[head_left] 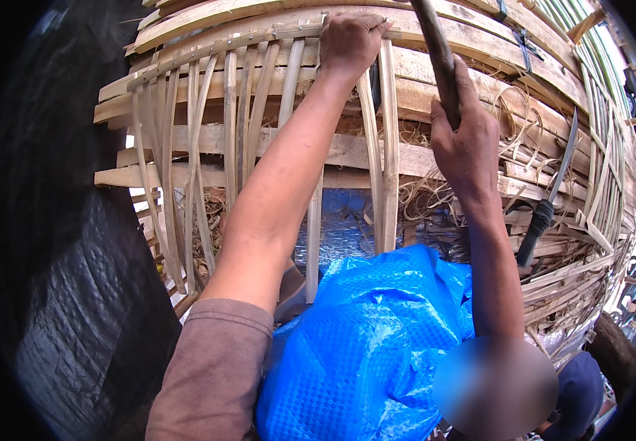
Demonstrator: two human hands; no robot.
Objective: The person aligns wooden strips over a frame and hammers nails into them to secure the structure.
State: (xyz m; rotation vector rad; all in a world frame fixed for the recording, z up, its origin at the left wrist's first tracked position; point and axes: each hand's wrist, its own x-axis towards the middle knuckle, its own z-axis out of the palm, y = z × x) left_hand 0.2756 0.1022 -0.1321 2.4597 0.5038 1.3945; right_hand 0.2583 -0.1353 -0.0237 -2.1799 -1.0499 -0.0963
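Observation:
My left hand (351, 44) is closed at the top of a long curved bamboo strip (252, 38). From that strip hang several narrow split strips (231, 121), spaced apart like comb teeth; one or more may be inside my fist. My right hand (466, 132) is wrapped round a dark, smooth wooden stick (438, 55), held slanting up past the top edge of the view. Its upper end is out of sight. Right of that forearm lies a long-bladed knife (546, 209) with a black wrapped handle, resting on the slats and apart from both hands.
Pale wooden slats (421, 154) span the area behind my hands. A blue woven plastic sheet (369, 345) bulges between my forearms. Black sheeting (97, 309) hangs at the left. Split strips and shavings (568, 272) pile up at the right, near a person in dark blue (581, 389).

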